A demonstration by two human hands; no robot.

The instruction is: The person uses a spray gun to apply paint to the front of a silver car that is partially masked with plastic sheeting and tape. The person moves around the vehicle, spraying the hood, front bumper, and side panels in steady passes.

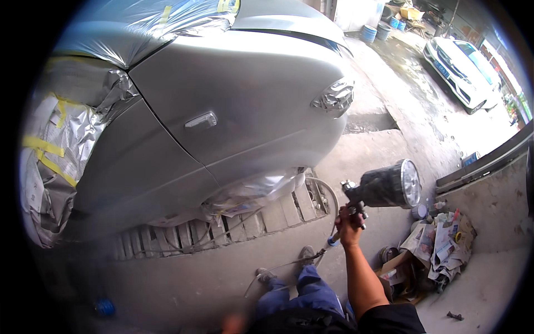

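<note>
My right hand [349, 224] is closed round the handle of a paint spray gun [384, 186], which has a dark cup with a pale round end. The gun stands off to the right of a silver car's body [245, 106], not touching it. An air hose [335, 195] runs from near the gun's handle to the floor. Crumpled foil covers the car's lamp [335, 97], and clear film wraps the wheel [256, 192]. At the lower edge my left hand [233, 323] is a blur; its fingers cannot be made out.
Slatted floor grating [250, 224] lies beneath the car's side. Masking sheets with yellow tape [53, 161] cover the car's left part. A heap of newspaper [445, 245] and a cardboard box [403, 273] sit at right by a low wall [492, 206]. A white car [461, 69] is parked beyond.
</note>
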